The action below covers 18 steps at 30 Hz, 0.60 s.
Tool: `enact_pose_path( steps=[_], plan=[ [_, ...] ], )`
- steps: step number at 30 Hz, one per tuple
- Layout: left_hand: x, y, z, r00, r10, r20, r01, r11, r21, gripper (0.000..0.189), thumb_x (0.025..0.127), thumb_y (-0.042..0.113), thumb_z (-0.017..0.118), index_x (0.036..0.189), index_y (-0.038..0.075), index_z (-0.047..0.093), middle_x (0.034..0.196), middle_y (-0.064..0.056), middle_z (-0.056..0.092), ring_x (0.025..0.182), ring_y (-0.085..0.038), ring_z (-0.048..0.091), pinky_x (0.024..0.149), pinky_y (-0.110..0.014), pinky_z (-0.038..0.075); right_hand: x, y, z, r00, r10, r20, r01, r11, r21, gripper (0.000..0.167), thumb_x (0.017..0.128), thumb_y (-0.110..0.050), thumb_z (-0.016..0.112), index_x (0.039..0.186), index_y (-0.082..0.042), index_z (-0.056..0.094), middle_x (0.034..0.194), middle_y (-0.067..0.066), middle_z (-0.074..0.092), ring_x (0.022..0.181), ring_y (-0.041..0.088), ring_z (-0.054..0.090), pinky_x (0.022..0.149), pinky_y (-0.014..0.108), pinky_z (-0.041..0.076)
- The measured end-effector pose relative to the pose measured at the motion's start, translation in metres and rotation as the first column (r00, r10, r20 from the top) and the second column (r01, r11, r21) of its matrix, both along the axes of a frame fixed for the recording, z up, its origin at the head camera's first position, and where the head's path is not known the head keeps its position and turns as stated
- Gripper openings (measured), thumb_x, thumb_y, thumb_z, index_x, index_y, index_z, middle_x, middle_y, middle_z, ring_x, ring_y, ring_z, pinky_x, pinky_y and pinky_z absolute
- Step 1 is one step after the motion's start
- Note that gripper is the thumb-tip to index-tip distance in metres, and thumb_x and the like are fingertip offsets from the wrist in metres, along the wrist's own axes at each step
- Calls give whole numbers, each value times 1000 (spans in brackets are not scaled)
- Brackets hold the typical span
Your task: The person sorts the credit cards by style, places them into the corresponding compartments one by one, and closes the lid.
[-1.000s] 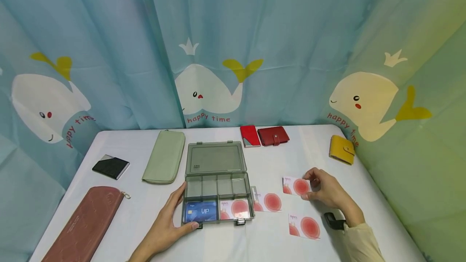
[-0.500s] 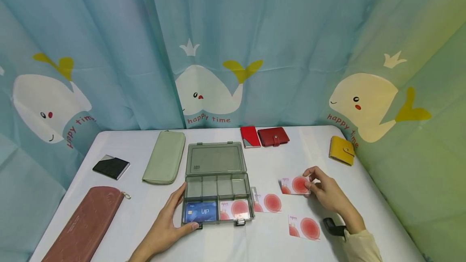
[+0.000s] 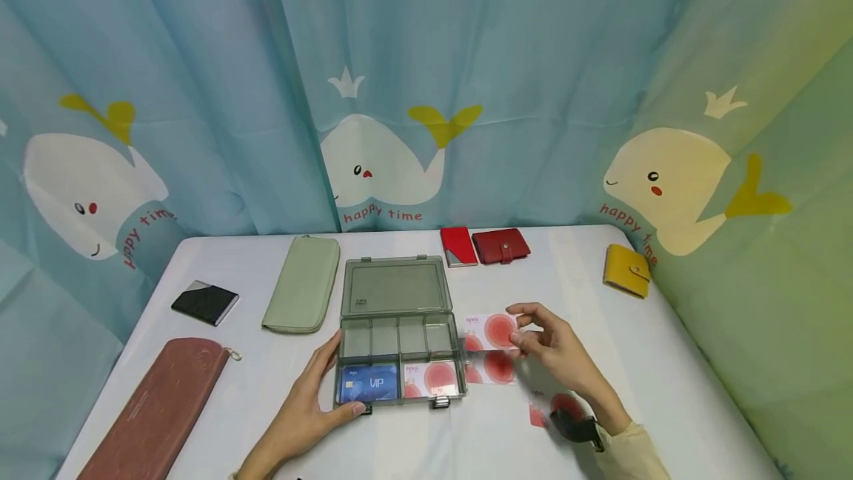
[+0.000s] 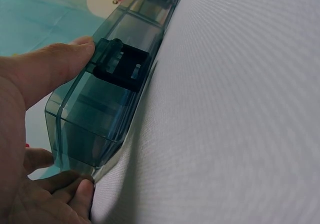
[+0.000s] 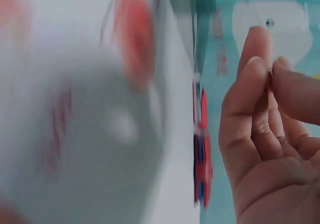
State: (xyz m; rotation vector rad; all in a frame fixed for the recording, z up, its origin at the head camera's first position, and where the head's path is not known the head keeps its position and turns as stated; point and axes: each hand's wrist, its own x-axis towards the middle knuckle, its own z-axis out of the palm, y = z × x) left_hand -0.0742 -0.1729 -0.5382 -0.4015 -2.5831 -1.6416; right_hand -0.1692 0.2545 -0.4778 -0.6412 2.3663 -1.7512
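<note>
A clear grey-green compartment box [image 3: 396, 287] lies with its lid folded back. My left hand [image 3: 300, 410] holds its left front corner, thumb [image 4: 60, 67] on the front edge beside a latch [image 4: 122, 64], fingers along the left side. In the front compartments are a blue VIP card [image 3: 369, 384] and a pink-and-white card [image 3: 429, 380]. My right hand [image 3: 560, 354] pinches another pink-and-white card [image 3: 489, 332] by its right edge, just right of the box. Below it a similar card [image 3: 489, 369] lies on the table; one more card [image 3: 537, 413] is partly hidden by the right wrist.
Left of the box are a green wallet [image 3: 303, 284], a black card holder [image 3: 205, 304] and a brown-pink long wallet [image 3: 156, 410]. Behind it lie a red card holder [image 3: 458, 247] and a dark red wallet [image 3: 502, 246]. A yellow wallet [image 3: 626, 271] sits at the right edge.
My right hand has lifted the pinched card and carried it left, to the box's right side. The left hand keeps its place on the box.
</note>
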Motion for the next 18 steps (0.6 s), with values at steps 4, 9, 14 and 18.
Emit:
enact_pose_path(
  steps=[4, 9, 14, 18],
  plan=[
    [0, 0, -1, 1000, 5, -9, -5, 1000, -2, 108, 86, 33, 91, 170, 14, 25, 171, -14, 34, 151, -46, 43, 118, -7, 28, 6, -17, -1, 989, 105, 99, -102, 994, -37, 56, 95, 7, 72, 147, 7, 49, 120, 28, 55, 86, 15, 75, 70, 23, 63],
    [-1, 0, -2, 1000, 9, -13, -9, 1000, -6, 108, 86, 33, 91, 170, 14, 26, 171, -14, 34, 150, -46, 44, 118, -8, 29, 16, -38, -5, 965, 212, 157, -201, 976, -81, 63, 92, 6, 76, 149, 8, 49, 123, 32, 55, 88, 10, 72, 71, 19, 60],
    [0, 1, -1, 1000, 6, -16, -7, 1000, -13, 108, 86, 34, 91, 170, 14, 26, 171, -14, 35, 150, -45, 44, 118, -8, 29, 23, -57, -10, 969, 232, 88, -234, 972, 9, 58, 91, -2, 82, 143, 5, 57, 112, 22, 63, 87, 6, 66, 74, 18, 58],
    [0, 1, 0, 1000, 7, -10, -8, 1000, -11, 108, 86, 33, 91, 170, 14, 26, 171, -14, 35, 150, -45, 44, 117, -6, 28, 29, -67, -8, 973, 225, -47, -217, 968, 126, 53, 88, -8, 86, 136, -1, 65, 103, 12, 66, 81, 5, 61, 69, 20, 56]
  ],
)
